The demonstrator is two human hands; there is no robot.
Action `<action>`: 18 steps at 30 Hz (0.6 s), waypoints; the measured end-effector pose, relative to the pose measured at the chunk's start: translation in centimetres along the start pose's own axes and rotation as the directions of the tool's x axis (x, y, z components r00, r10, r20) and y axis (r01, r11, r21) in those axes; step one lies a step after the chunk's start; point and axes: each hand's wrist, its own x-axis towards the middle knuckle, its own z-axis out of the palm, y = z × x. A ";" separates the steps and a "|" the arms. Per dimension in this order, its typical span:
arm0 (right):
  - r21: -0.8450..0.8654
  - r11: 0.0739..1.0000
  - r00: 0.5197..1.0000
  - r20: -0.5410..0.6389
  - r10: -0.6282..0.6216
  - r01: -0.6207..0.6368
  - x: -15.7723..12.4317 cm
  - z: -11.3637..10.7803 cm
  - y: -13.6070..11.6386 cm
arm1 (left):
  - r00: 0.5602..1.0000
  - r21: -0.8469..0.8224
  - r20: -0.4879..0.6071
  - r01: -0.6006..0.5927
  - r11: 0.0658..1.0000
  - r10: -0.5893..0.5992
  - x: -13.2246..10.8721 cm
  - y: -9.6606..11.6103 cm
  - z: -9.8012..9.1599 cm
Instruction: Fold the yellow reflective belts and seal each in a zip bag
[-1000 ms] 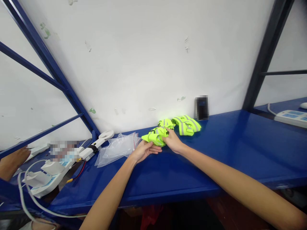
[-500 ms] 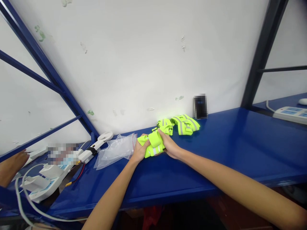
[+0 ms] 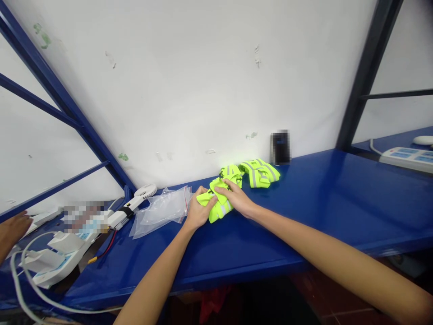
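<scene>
A folded neon-yellow reflective vest (image 3: 219,208) lies on the blue shelf (image 3: 304,212) between my hands. My left hand (image 3: 197,213) grips its left end with curled fingers. My right hand (image 3: 236,199) lies on top of it, fingers pressed down over the fabric. Just behind sit two more folded yellow vests (image 3: 259,171), one beside the other. A heap of clear plastic zip bags (image 3: 161,211) lies left of my left hand.
A small white handheld fan (image 3: 135,203) and white power strips (image 3: 50,262) with cables lie at the left. Another person's hand (image 3: 11,228) shows at the left edge. A dark blurred object (image 3: 280,147) stands against the wall. Another power strip (image 3: 406,158) lies far right.
Both hands pulled the vest a little toward me and pressed it down onto the shelf. My right hand moved from its side onto its top.
</scene>
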 end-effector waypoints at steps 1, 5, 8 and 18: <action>-0.035 0.999 1.000 -0.018 -0.017 0.016 0.1 -0.1 0.1 | 1.000 0.049 -0.004 -0.022 0.999 0.022 -0.1 0.1 0.1; -0.148 0.982 0.988 -0.078 -0.132 0.120 0.3 -0.3 0.5 | 0.994 0.187 -0.010 -0.109 0.976 0.113 -0.5 0.2 0.4; -0.204 0.955 0.969 -0.074 -0.234 0.215 0.2 -0.2 0.5 | 0.992 0.182 -0.017 -0.122 0.976 0.128 -0.6 0.4 0.5; -0.309 0.878 0.900 -0.124 -0.419 0.366 -1.3 0.2 -0.2 | 0.998 -0.078 0.009 -0.053 0.996 0.054 -1.0 0.8 1.3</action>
